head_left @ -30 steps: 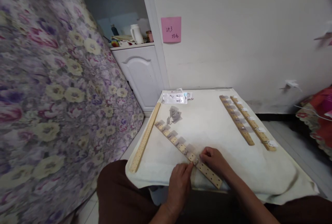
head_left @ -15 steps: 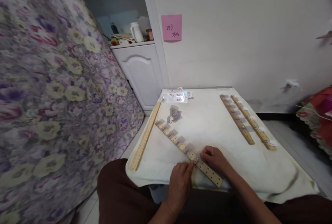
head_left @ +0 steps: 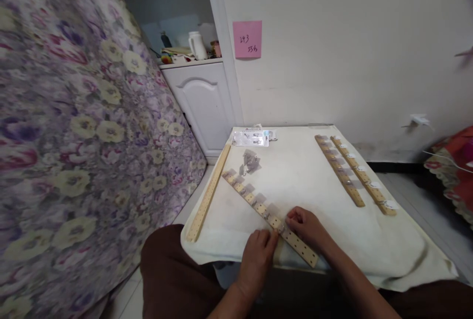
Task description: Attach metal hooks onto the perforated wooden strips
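A long wooden strip with holes point(head_left: 301, 248) lies slantwise at the table's front edge, with several small clear pieces hooked along its upper part. My left hand point(head_left: 258, 250) is closed, its fingertips at the strip's near edge beside a small metal clasp. Just across the strip, my right hand point(head_left: 301, 221) pinches at a small clear piece by the holes. What exactly sits between the fingertips is too small to make out. Behind the strip lies a little heap of clear pieces point(head_left: 250, 162).
Another perforated strip point(head_left: 209, 193) runs along the table's left side. Two strips with attached pieces, one inner point(head_left: 338, 169) and one outer point(head_left: 364, 177), lie at the right. A clear package point(head_left: 249, 138) rests at the back edge. A floral curtain point(head_left: 92, 137) hangs at left.
The whole view has shifted slightly. Both hands stay at nearly the same spot on the strip, with only slight finger movement.
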Tool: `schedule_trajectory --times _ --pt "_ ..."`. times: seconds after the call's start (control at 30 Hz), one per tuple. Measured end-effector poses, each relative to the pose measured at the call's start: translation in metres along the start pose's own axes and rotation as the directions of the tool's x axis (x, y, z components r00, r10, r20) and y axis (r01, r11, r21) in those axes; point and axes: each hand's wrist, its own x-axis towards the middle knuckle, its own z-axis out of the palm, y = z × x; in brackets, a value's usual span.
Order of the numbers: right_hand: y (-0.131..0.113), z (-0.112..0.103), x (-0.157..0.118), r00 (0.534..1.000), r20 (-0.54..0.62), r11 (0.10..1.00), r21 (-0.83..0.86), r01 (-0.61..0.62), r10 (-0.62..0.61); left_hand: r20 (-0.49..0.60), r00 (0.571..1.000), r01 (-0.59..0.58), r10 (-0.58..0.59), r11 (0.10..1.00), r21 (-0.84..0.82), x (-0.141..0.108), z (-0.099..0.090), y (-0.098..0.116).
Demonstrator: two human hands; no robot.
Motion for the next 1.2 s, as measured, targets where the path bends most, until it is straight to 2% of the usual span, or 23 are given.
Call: schedule_trajectory --times 0.23,0.53,0.73,1.0,1.1,1.2 --pt "-0.002 0.0 0.0 0.999 -0.005 0.992 -0.114 0.047 -0.048 0.005 1.0 -0.003 0.003 1.0 -0.024 0.0 0.0 -0.002" --pt "0.0 0.001 0.003 1.0 -0.012 0.991 -0.132 0.026 -0.027 -0.037 0.999 -0.004 0.003 0.999 -0.043 0.003 -0.002 -0.002" --pt "-0.003 0.002 0.002 0.998 0.044 0.999 -0.017 -0.048 0.049 0.002 1.0 0.003 -0.003 0.999 -0.04 0.004 -0.001 -0.004" --pt "-0.006 0.001 -0.002 0.995 0.076 0.994 0.085 -0.063 0.057 -0.057 0.998 0.017 -0.025 0.991 -0.129 -0.001 0.003 -0.007" --pt "0.0 -0.002 -0.001 0.988 0.122 0.986 0.124 -0.112 0.097 -0.064 0.998 0.02 -0.029 0.989 -0.15 -0.004 0.004 -0.007" --pt "0.01 -0.01 0.002 0.989 0.122 0.983 0.155 -0.103 0.085 -0.11 0.993 0.026 -0.044 0.986 -0.162 -0.007 0.006 -0.007"
